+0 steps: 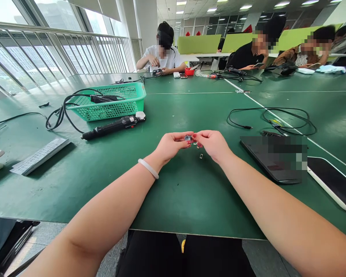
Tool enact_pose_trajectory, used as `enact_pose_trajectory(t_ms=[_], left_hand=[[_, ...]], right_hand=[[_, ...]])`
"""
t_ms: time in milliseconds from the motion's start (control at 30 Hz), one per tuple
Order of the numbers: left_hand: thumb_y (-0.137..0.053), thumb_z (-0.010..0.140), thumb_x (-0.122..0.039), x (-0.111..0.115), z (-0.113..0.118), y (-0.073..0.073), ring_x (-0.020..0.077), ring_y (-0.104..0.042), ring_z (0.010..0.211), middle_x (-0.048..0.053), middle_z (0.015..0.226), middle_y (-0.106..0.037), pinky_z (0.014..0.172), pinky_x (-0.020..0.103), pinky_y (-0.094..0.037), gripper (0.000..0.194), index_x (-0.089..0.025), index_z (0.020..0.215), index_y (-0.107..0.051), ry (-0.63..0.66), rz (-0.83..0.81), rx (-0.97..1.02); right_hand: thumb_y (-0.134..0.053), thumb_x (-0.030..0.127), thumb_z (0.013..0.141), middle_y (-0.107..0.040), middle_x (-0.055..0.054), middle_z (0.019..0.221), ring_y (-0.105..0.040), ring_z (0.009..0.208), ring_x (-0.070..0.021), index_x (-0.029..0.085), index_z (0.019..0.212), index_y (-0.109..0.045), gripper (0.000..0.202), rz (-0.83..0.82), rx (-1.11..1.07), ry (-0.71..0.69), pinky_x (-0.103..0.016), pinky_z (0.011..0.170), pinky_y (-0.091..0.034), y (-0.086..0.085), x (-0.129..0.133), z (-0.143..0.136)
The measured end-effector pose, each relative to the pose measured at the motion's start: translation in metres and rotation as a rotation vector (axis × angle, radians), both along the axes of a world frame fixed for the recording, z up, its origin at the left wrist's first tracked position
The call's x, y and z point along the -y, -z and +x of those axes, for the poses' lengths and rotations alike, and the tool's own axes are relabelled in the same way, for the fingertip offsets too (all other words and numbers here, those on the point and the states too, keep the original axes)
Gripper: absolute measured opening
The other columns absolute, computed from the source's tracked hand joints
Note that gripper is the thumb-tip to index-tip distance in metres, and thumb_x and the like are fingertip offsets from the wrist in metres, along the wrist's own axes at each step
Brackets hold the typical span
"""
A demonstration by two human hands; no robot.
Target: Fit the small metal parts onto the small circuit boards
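Note:
Over the middle of the green table, my left hand point(170, 146) pinches a small dark part with pale edges point(187, 137), which looks like a tiny circuit board. My right hand point(212, 144) meets it from the other side, thumb and fingertips pressed together at the part's right edge. Whatever lies between those right fingertips is too small to make out. Just below the right fingers, a tiny pale rectangular frame point(201, 156) lies on the tabletop. More small pale bits point(195, 144) show between the two hands, partly hidden by the fingers.
A green basket point(109, 102) holding a cable stands at the left, with a black electric screwdriver point(113, 127) before it. A paper stack point(42, 156) lies further left. Rightward are a coiled cable point(272, 119), a black flat case point(272, 159) and a phone point(334, 182). Several people sit across the table.

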State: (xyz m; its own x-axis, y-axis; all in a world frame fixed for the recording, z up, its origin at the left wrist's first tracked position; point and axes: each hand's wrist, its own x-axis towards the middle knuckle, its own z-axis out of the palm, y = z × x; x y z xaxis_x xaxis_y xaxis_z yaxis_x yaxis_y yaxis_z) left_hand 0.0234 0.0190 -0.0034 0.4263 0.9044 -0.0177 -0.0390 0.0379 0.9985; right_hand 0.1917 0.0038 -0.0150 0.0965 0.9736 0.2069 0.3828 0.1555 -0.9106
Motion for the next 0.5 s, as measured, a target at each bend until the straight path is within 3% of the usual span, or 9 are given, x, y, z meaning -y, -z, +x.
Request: enact_pose_trajectory(t_ms=[67,200,300,500], left_hand=[[-0.066,0.067,-0.009,-0.003,-0.001,0.0,0.0109,-0.063,0.077,0.007,0.088,-0.071,0.092,0.034,-0.047,0.043,-0.013,0.11,-0.067,-0.025,-0.074,0.043],[-0.065,0.065,-0.004,-0.007,-0.005,0.006,0.0106,-0.064,0.077,0.008,0.092,-0.071,0.094,0.035,-0.047,0.04,-0.012,0.104,-0.069,-0.109,-0.178,0.028],[-0.064,0.066,-0.002,-0.007,-0.005,0.009,0.0094,-0.064,0.075,0.008,0.093,-0.071,0.096,0.034,-0.046,0.037,-0.011,0.102,-0.068,-0.122,-0.207,0.031],[-0.066,0.063,0.003,-0.005,-0.002,0.013,0.0083,-0.063,0.071,0.004,0.078,-0.07,0.094,0.034,-0.048,0.035,-0.01,0.096,-0.067,-0.064,-0.207,-0.015]], right_hand=[[-0.056,0.06,0.074,-0.068,-0.007,0.073,-0.053,0.058,-0.0132,0.016,0.074,-0.071,0.046,0.014,0.034,0.07,-0.029,0.057,-0.044,0.001,-0.006,0.016],[-0.064,0.041,0.071,-0.067,-0.003,0.068,-0.053,0.058,-0.0141,0.022,0.077,-0.073,0.022,-0.017,0.438,0.119,-0.029,0.057,-0.042,0.008,-0.012,0.032],[-0.062,0.032,0.071,-0.067,-0.001,0.07,-0.052,0.058,-0.0131,0.024,0.079,-0.073,0.016,-0.026,0.586,0.024,-0.028,0.055,-0.039,0.015,-0.014,0.025],[-0.055,0.02,0.075,-0.068,-0.002,0.081,-0.057,0.073,-0.0156,0.021,0.067,-0.068,0.015,-0.041,0.665,0.051,-0.029,0.065,-0.04,0.02,-0.021,0.013]])
